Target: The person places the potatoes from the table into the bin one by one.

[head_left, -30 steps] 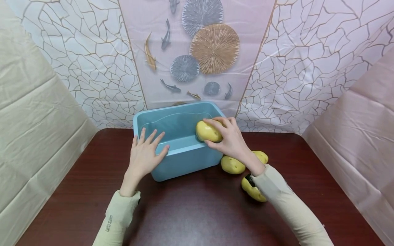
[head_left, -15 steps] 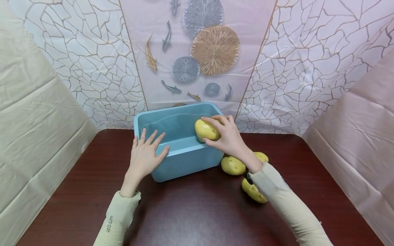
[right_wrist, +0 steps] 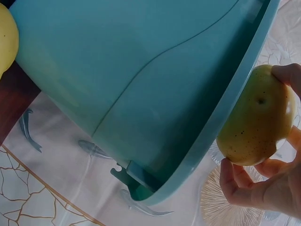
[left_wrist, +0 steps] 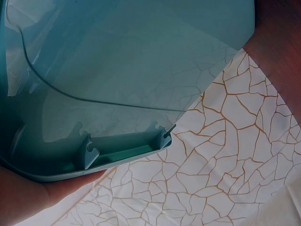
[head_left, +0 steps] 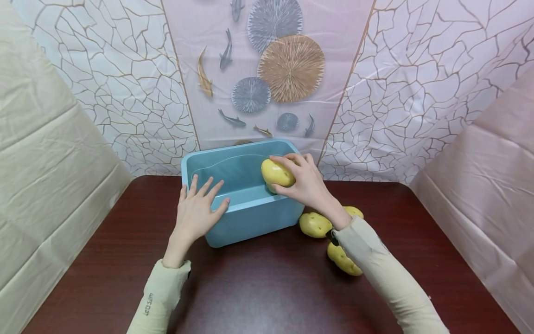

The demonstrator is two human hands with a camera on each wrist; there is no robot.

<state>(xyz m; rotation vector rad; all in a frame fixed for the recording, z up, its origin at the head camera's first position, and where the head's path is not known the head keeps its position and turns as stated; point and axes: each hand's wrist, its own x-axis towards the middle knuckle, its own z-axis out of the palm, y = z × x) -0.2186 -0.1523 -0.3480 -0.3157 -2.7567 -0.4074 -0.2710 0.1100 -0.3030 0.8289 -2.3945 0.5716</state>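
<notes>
**A:** What is held, and by which hand?

**B:** A yellow potato (head_left: 276, 172) is gripped by the right hand (head_left: 308, 185). The fingers are curled over its top and far side, with the thumb tucked beneath, so it is clamped from both sides. It is held above the right end of a blue plastic tub (head_left: 246, 222), just over the near rim. In the right wrist view, the potato (right_wrist: 256, 123) is seen beside the tub's edge (right_wrist: 221, 127), with the fingertips (right_wrist: 287, 74) wrapped round it.

**A:** And the left hand?

**B:** The left hand (head_left: 197, 211) is laid flat against the tub's near left corner, fingers straight and spread apart, their tips resting on the rim. Nothing is grasped. Judging by that placement, the tub is probably being steadied so it is not pushed about.

**A:** Is anything inside the tub?

**B:** A water line can be made out along the inner walls (left_wrist: 122, 66); no potato is seen lying inside.

**A:** What lies near the fingers?

**B:** Behind the right wrist, on the dark wooden table (head_left: 258, 287), three more potatoes are gathered: one (head_left: 314, 224) just beside the tub's right wall, one (head_left: 355, 212) partly hidden by the wrist, and one (head_left: 343, 260) under the sleeve (head_left: 384, 273). They are likely kept within easy reach of the gripping hand.
</notes>
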